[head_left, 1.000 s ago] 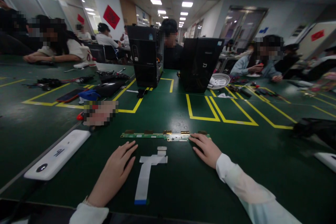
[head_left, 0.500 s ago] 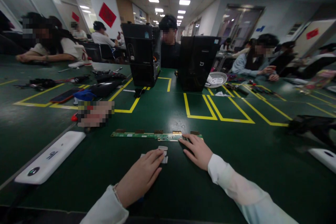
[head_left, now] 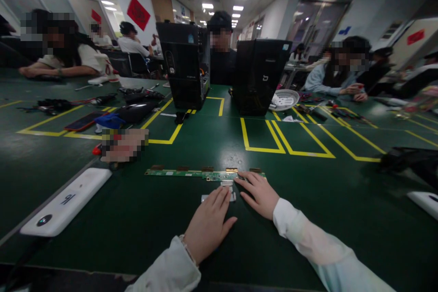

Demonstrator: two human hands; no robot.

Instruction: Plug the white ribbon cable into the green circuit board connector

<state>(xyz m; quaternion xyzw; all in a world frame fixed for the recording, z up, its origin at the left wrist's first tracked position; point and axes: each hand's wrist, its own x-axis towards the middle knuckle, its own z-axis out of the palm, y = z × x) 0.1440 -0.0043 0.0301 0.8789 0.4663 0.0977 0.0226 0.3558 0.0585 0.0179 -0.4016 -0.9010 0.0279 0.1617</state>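
A long, narrow green circuit board [head_left: 185,174] with brown-gold tabs along its far edge lies across the table in front of me. My right hand [head_left: 262,195] rests palm down at its right end, fingers spread, fingertips on the board and partly covering it. Just in front of the board, my left hand [head_left: 210,226] lies over a small flat whitish piece [head_left: 233,196], perhaps a flat cable. The fingertips press on it from above, with the thumb held away to the right. Its upper end lies at the board's near edge; whether it is plugged in, I cannot tell.
A white power bank-like device [head_left: 68,200] lies at the left. Two black computer towers [head_left: 183,68] stand at the back, near a white basket [head_left: 284,99]. Cables and tools [head_left: 58,106] lie at the far left. People sit around the green table, marked with yellow tape.
My left hand has slid right and slightly forward, taking the whitish piece with it up to the board's near edge. The right hand stays on the board's right end.
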